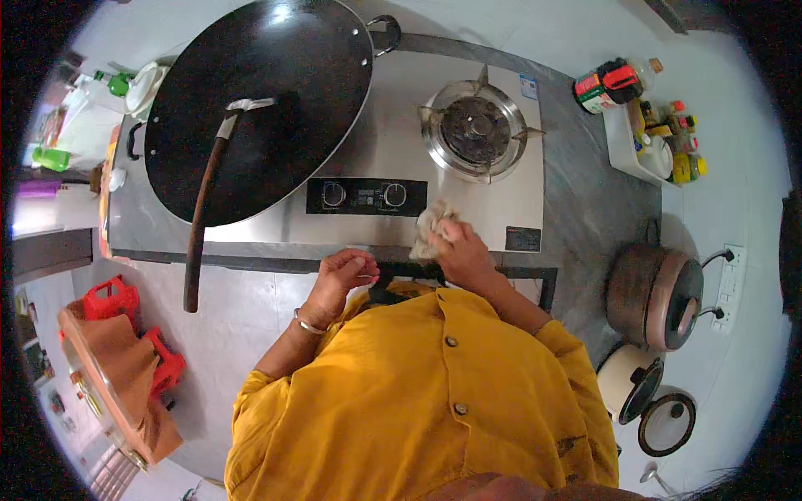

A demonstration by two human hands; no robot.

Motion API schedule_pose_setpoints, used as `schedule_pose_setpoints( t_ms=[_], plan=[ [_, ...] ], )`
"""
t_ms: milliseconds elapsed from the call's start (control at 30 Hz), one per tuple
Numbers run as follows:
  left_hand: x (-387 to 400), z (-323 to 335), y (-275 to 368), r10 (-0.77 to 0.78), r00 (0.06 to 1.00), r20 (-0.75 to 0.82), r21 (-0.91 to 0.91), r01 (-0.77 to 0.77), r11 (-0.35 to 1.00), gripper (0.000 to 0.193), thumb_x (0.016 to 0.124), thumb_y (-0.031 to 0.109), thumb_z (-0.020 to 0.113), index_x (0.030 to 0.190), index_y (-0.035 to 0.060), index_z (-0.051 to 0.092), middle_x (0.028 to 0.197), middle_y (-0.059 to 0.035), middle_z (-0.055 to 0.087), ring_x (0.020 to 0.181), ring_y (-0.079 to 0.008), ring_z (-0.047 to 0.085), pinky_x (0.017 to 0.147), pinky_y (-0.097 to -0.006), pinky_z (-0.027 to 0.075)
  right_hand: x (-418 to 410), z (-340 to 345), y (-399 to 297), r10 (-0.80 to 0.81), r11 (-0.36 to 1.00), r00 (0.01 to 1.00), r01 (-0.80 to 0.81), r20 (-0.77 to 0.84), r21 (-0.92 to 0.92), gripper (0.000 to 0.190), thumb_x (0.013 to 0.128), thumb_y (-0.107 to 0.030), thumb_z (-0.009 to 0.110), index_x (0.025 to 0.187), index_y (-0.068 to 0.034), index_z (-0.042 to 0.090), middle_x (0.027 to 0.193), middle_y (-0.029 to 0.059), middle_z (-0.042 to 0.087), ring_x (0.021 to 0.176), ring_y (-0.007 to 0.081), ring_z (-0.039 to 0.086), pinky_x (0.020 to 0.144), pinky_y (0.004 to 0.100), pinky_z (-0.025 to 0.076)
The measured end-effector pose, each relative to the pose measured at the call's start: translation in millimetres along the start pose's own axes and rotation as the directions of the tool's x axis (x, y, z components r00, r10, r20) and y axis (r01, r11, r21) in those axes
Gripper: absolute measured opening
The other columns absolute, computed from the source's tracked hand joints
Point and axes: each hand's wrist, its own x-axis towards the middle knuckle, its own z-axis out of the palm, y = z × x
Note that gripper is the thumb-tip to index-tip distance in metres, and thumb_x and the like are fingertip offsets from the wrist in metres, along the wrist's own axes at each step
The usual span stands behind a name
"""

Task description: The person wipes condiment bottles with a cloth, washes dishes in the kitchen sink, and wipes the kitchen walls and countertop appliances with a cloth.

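My right hand (463, 253) is closed on a crumpled pale cloth (428, 235), which rests on the front of the stainless steel gas cooktop (473, 216), right of the black control panel (366, 196). Near the counter's front edge my left hand (346, 272) has its fingers curled, with nothing visible in them; a bracelet circles that wrist. A large black wok (276, 156) covers the left side of the cooktop. Across the wok lies a spatula with a long wooden handle (204, 232), its end sticking out past the front rim. The right gas burner (477, 125) is uncovered.
On the right stand a white rack (626, 150) of seasoning bottles, a large dark-capped bottle (595, 87), a brown electric cooker (651, 297) and a cream lidded pot (623, 379). Plugs sit in a wall socket strip (730, 288). Red plastic stools (113, 300) are at lower left.
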Motion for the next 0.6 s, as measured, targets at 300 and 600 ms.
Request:
schedule_pose_setpoints(
  t_ms=[300, 600],
  plan=[
    [-19, -13, -1, 0.048, 0.99, -0.133, -0.061, -0.057, 0.997, 0.02, 0.087, 0.015, 0.049, 0.097, 0.0, 0.057, 0.085, -0.0084, 0.061, 0.08, -0.019, 0.061, 0.075, -0.0306, 0.049, 64, -82, -10, 0.1, 0.835, 0.976, 0.024, -0.194, 0.549, 0.033, 0.067, -0.002, 0.052, 0.101, -0.001, 0.055, 0.089, 0.0141, 0.056, 0.082, 0.0284, 0.056, 0.073, 0.0328, 0.045],
    [-45, -27, -16, 0.033, 0.968, -0.249, -0.124, -0.066, 0.99, 0.02, 0.087, 0.018, 0.051, 0.095, 0.0016, 0.056, 0.086, -0.0083, 0.062, 0.084, -0.0204, 0.061, 0.073, -0.03, 0.05, 226, -29, -9, 0.152, 0.973, 0.986, -0.139, 0.06, -0.185, 0.04, 0.066, -0.02, 0.065, 0.103, -0.006, 0.058, 0.107, 0.0171, 0.056, 0.096, 0.0305, 0.056, 0.078, 0.0368, 0.047]
  ],
)
